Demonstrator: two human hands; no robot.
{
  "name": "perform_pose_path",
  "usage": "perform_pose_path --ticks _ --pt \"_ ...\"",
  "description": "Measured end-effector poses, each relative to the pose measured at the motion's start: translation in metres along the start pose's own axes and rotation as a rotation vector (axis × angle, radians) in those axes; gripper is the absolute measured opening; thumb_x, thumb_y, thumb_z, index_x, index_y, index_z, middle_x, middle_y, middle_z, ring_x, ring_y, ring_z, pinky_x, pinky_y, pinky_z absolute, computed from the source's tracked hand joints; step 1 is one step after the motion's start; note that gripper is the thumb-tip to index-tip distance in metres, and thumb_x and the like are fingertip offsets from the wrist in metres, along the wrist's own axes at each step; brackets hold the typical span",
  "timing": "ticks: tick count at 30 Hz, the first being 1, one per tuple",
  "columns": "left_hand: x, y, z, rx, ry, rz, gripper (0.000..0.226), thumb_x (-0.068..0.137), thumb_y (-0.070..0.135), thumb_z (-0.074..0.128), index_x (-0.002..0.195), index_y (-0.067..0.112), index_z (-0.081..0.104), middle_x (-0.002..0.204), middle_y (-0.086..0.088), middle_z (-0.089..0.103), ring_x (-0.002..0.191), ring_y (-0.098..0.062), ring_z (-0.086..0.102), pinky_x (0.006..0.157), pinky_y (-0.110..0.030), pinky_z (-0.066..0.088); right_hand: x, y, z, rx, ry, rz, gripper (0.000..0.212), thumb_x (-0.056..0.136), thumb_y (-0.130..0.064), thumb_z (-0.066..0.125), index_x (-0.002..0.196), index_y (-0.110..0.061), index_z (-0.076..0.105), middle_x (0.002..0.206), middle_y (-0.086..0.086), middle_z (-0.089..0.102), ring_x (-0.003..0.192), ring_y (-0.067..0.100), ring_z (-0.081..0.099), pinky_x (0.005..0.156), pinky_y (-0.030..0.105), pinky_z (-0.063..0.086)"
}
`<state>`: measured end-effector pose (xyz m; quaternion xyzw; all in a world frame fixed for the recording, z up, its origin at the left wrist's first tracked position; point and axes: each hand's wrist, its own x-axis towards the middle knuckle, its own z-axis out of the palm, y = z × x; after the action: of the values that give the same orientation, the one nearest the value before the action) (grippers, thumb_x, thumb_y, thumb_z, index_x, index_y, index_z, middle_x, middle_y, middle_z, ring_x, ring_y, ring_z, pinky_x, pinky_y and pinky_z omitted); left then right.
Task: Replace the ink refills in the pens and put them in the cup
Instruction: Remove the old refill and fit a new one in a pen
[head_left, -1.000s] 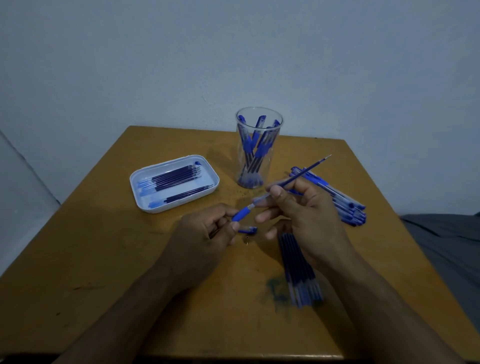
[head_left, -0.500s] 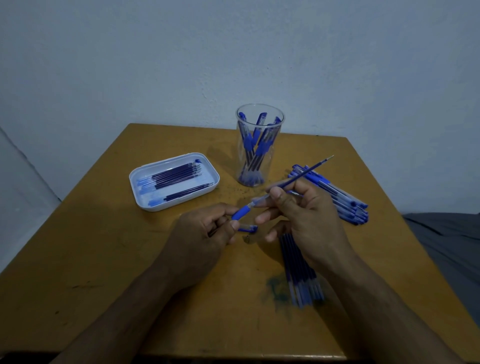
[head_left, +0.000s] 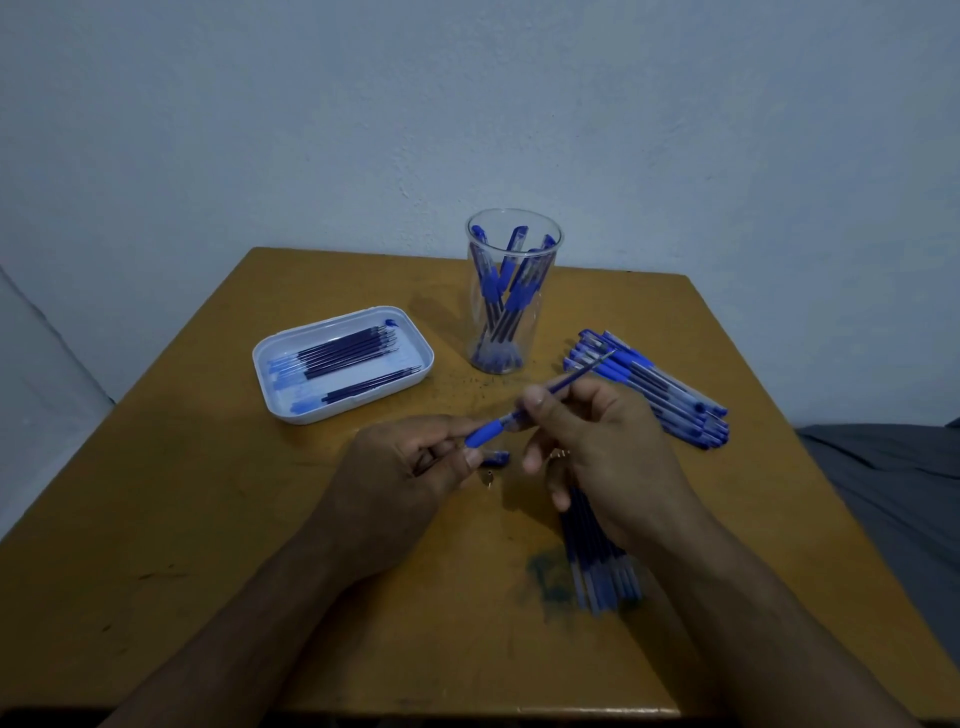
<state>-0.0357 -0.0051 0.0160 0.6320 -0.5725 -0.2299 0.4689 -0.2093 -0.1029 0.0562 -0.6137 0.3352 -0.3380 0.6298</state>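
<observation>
Head view. Wooden tabletop (head_left: 208, 519) set against a pale wall (head_left: 467, 104). Far centre: clear cup (head_left: 513, 291), upright, holding several blue pens that lean against its wall. Left of the cup, apart from it: white tray (head_left: 343, 364) with two groups of dark refills lying flat. Right of the cup: pile of pens (head_left: 654, 389) lying side by side on the tabletop. Near side, partly hidden under the right forearm: bundle of refills (head_left: 597, 561) lying flat, beside a dark ink stain (head_left: 545, 571) on the wood. Small blue cap piece (head_left: 496, 457) and a tiny metal part (head_left: 489, 475) lie on the tabletop between the two hands. Grey fabric (head_left: 883, 493) shows past the right table edge.

Left hand (head_left: 400, 478): fingers curled, pinching the blue grip end of the pen barrel (head_left: 488, 430), which is held off the tabletop and tilted up to the right. Right hand (head_left: 608, 457): thumb and forefinger pinch the ink refill (head_left: 576, 376) just past the barrel mouth; remaining fingers loosely curled below. The refill's lower end sits in the barrel; its tip points up-right, overlapping the pile of pens in the picture, in front of the cup and lower than its rim. How deep the refill sits cannot be told.
</observation>
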Motion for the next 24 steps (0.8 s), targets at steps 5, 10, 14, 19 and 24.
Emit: perform_pose_path --ticks 5,10,14,19,24 --pt "0.0 -0.002 -0.001 -0.001 -0.015 -0.003 0.03 0.097 0.021 0.063 0.124 0.032 0.068 0.078 0.008 0.069 0.065 -0.007 0.062 0.056 -0.014 0.045 -0.004 -0.002 0.004 -0.136 -0.052 0.08 0.018 0.09 -0.028 0.073 0.099 -0.012 0.074 0.062 0.011 0.056 0.038 0.009 0.044 0.035 0.022 0.032" --pt "0.002 -0.002 -0.002 -0.187 0.044 -0.121 0.023 0.097 0.026 0.06 0.115 0.039 0.065 0.077 -0.004 0.071 0.053 -0.01 0.054 0.052 -0.021 0.046 -0.003 0.001 0.002 -0.593 -0.068 -0.04 0.006 0.09 -0.033 0.073 0.094 -0.03 0.076 0.076 -0.012 0.068 0.058 -0.001 0.057 0.053 0.013 0.04" --pt "0.003 -0.003 -0.002 -0.198 0.083 -0.124 0.02 0.099 0.026 0.056 0.112 0.04 0.064 0.077 -0.007 0.071 0.051 -0.01 0.054 0.052 -0.022 0.046 -0.005 0.01 0.012 -1.097 -0.243 -0.157 0.023 0.095 -0.034 0.066 0.118 -0.031 0.071 0.107 -0.013 0.064 0.096 0.003 0.057 0.083 0.025 0.051" --pt "0.003 0.0 -0.002 -0.198 0.063 -0.163 0.021 0.099 0.022 0.058 0.114 0.035 0.065 0.077 -0.006 0.071 0.051 -0.006 0.053 0.05 -0.019 0.044 -0.006 0.011 0.021 -1.212 -0.269 -0.179 0.02 0.1 -0.029 0.056 0.118 -0.029 0.064 0.109 -0.008 0.054 0.096 0.008 0.053 0.084 0.031 0.053" --pt "0.002 0.002 -0.003 -0.159 0.027 -0.153 0.023 0.098 0.023 0.061 0.115 0.038 0.065 0.077 -0.002 0.072 0.052 -0.007 0.054 0.051 -0.02 0.046 -0.004 0.006 0.009 -0.96 -0.104 -0.151 0.002 0.097 -0.031 0.063 0.097 -0.031 0.065 0.093 -0.013 0.066 0.085 0.002 0.06 0.072 0.023 0.051"
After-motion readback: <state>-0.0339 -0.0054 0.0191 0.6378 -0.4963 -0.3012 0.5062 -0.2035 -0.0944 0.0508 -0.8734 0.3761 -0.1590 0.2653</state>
